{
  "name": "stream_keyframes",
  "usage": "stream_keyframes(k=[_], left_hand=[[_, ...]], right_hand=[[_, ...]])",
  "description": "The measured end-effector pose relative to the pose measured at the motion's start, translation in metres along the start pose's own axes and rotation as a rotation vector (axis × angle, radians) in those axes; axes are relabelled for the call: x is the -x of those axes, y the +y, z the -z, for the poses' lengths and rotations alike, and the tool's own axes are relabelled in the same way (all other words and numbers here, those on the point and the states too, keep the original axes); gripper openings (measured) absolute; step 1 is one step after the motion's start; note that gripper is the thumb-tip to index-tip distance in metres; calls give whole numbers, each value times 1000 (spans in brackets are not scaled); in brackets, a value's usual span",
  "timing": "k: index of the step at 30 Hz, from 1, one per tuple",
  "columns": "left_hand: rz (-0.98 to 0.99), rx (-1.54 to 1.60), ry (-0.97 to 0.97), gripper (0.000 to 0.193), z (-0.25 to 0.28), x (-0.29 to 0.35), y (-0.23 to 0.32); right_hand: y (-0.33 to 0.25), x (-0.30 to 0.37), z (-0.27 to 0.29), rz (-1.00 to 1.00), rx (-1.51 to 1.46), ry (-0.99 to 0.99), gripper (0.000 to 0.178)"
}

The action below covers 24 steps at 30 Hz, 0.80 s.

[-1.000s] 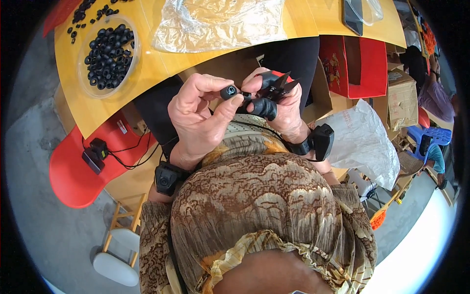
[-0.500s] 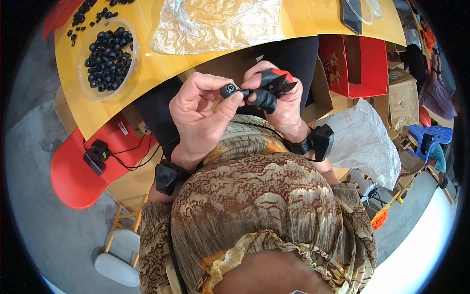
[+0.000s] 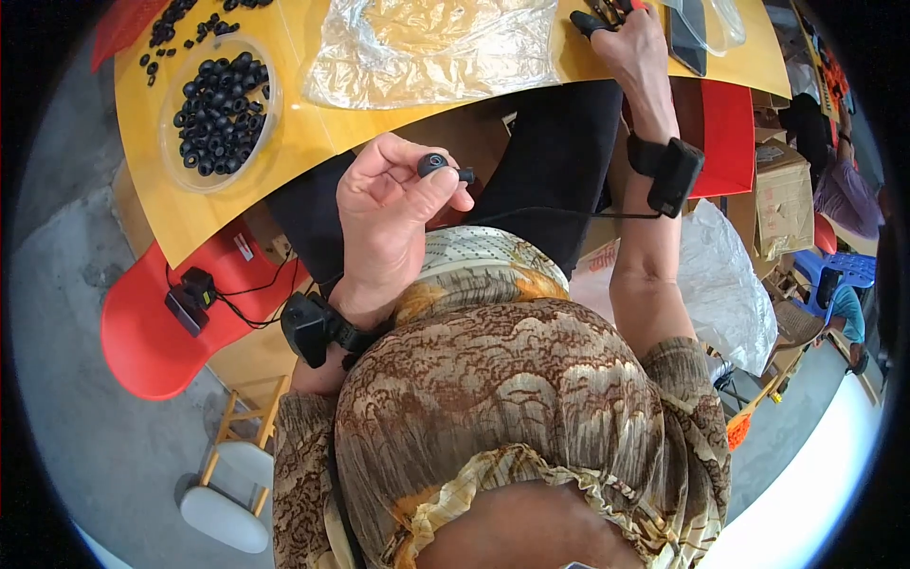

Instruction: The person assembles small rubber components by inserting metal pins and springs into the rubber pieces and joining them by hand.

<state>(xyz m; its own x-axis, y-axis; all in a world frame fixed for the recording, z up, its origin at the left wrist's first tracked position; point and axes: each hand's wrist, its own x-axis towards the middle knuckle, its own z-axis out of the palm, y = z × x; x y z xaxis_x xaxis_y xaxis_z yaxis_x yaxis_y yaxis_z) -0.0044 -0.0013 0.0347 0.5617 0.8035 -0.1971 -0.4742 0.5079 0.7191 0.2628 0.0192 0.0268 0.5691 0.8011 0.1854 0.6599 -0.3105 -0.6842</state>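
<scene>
My left hand (image 3: 387, 204) is raised over my lap, thumb and fingertips pinching a small black rounded part (image 3: 432, 164). A short dark stub (image 3: 465, 175) sticks out to the right of the thumb. My right hand (image 3: 633, 49) is stretched out over the far right of the table, with a black cover on one finger. Its fingers are around a pair of red-and-black snips (image 3: 621, 9), partly cut off by the top edge of the picture. To the left, a clear round tub (image 3: 268, 128) holds many black rounded parts (image 3: 216, 114).
A clear plastic bag (image 3: 431, 57) lies on the yellow table (image 3: 142, 123), with loose black pieces (image 3: 171, 24) at the far left. A phone (image 3: 686, 43) sits beside my right hand. A red box (image 3: 730, 142) and cartons (image 3: 783, 194) stand below; a red stool (image 3: 142, 332) is at left.
My right hand has moved away from my left, forward and right to the table with the snips. My left hand has stayed over my lap, holding the black part.
</scene>
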Motion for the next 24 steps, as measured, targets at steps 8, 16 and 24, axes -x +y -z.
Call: stream_keyframes(k=[8,16,24], left_hand=[[148,245,-13,8,2,-6,-1],[73,144,-21,10,-6,-1,-2],[-182,-156,-48,15,-13,7,3]], right_hand=[[-44,68,15,100,-750,-258,25],[-71,130,-5,68,-1036,-389,18],[-72,132,-3,296,-824,-319,16]])
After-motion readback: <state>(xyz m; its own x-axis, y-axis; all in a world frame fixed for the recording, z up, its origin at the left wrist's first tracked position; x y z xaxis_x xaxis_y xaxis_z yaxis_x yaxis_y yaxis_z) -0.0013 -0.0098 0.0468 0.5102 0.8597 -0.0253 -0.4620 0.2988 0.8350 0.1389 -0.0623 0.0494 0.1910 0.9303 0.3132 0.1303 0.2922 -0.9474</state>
